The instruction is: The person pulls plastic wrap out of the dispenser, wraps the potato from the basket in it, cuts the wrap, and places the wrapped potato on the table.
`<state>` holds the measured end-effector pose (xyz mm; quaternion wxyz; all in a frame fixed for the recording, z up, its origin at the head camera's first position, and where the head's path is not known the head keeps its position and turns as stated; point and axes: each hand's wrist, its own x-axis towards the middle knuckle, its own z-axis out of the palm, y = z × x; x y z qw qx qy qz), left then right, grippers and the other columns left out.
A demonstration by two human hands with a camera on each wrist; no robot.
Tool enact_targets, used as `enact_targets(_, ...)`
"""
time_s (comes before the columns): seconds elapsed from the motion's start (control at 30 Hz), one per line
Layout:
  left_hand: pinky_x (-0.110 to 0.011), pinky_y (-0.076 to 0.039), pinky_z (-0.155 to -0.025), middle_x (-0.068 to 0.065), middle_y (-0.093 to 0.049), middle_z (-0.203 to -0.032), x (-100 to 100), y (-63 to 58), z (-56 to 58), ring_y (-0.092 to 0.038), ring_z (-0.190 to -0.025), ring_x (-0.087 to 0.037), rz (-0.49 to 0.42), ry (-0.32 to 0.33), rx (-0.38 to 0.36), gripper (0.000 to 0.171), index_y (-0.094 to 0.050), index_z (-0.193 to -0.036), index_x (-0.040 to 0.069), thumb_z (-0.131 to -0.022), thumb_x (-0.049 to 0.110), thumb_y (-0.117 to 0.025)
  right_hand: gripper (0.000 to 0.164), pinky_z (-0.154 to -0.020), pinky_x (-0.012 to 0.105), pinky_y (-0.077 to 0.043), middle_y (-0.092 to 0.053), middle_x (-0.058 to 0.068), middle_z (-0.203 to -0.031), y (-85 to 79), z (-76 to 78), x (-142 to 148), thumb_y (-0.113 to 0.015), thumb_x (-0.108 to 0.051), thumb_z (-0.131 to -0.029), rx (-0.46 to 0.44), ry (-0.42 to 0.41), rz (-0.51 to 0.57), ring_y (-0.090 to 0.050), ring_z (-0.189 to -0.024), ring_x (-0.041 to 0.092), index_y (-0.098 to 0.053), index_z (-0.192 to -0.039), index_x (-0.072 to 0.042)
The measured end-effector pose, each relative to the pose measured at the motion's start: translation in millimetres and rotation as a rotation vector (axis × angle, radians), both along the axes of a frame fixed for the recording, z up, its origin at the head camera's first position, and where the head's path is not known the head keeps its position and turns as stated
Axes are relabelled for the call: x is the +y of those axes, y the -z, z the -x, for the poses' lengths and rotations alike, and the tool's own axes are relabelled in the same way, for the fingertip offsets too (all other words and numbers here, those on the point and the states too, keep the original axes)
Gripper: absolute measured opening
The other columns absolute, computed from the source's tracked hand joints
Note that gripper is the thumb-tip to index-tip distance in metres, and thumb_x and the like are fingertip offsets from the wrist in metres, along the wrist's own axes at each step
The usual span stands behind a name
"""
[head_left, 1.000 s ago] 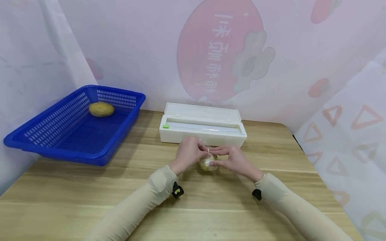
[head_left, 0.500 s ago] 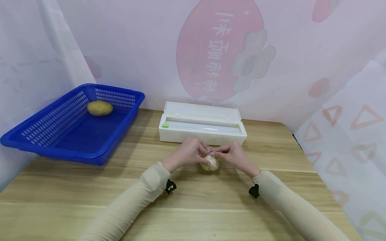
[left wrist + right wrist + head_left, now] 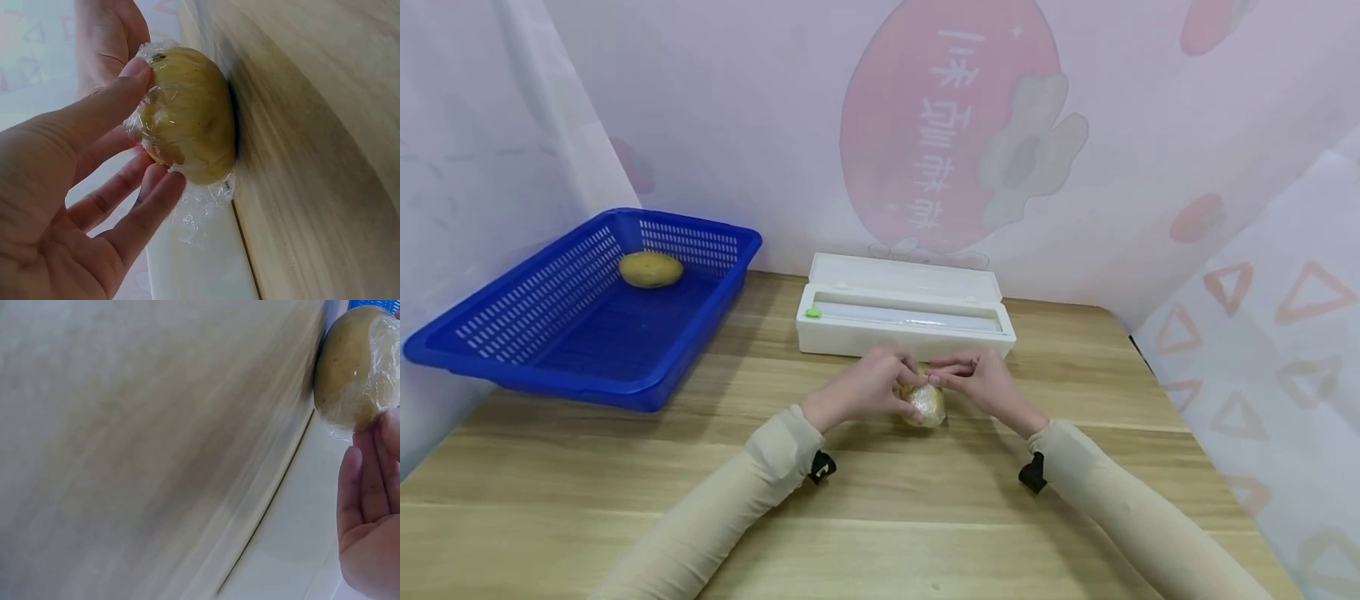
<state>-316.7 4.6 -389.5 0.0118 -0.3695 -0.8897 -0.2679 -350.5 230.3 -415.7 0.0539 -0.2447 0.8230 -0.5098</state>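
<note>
A potato with clear cling film round it sits on the wooden table, in front of the white box. My left hand holds it from the left, thumb on the near side and fingers on the far side. The left wrist view shows loose film bunched beyond the fingertips and crinkled over the potato's upper part. From the right, my right hand pinches the film at the top of the potato with thumb and fingers. In the right wrist view its fingertips are right at the wrapped potato.
Just behind the hands stands a long white cling film box, lid up, with a film roll inside and a green slider on its edge. At left, a blue basket holds another potato. A printed curtain hangs behind the table.
My left hand has shifted a little left and rolled round the potato. My right fingers have come off the potato's side up to the film at its top. The box and basket have stayed put.
</note>
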Motion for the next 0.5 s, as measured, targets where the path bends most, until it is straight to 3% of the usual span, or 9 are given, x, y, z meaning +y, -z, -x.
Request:
enact_targets(0.17,-0.032,-0.047,-0.088,-0.003,-0.061,-0.114,0.5,-1.3,-3.7,-0.055,-0.102,-0.019,0.071,-0.015,0.004,0.056,-0.068,-0.122,0.007,-0.078,0.038,-0.083,0.026,-0.078,0.030,-0.055,-0.073,0.010,-0.098,0.8,-2.5,1.7,-0.074,-0.013,-0.089,-0.010,-0.023,0.011,-0.070,-0.093,0.021,-0.072,-0.111,0.000)
enact_targets(0.33,-0.031,-0.050,-0.076,-0.001,-0.057,-0.121,1.3,-3.0,-7.5,-0.056,-0.098,-0.016,0.145,-0.050,0.017,0.052,-0.071,-0.121,0.012,-0.081,0.044,-0.079,0.034,-0.083,0.033,-0.054,-0.073,0.008,-0.103,0.1,-8.1,1.9,-0.076,-0.017,-0.088,-0.059,-0.037,0.042,-0.069,-0.097,0.020,-0.070,-0.117,0.000)
enact_targets(0.5,-0.027,-0.048,-0.064,0.003,-0.055,-0.119,2.2,-3.5,-7.8,-0.054,-0.092,-0.013,0.166,-0.072,0.027,0.043,-0.076,-0.110,0.019,-0.079,0.049,-0.079,0.047,-0.078,0.031,-0.056,-0.073,0.002,-0.101,-4.0,-18.2,-4.6,-0.086,-0.029,-0.077,-0.039,0.014,0.036,-0.070,-0.095,0.020,-0.071,-0.114,-0.005)
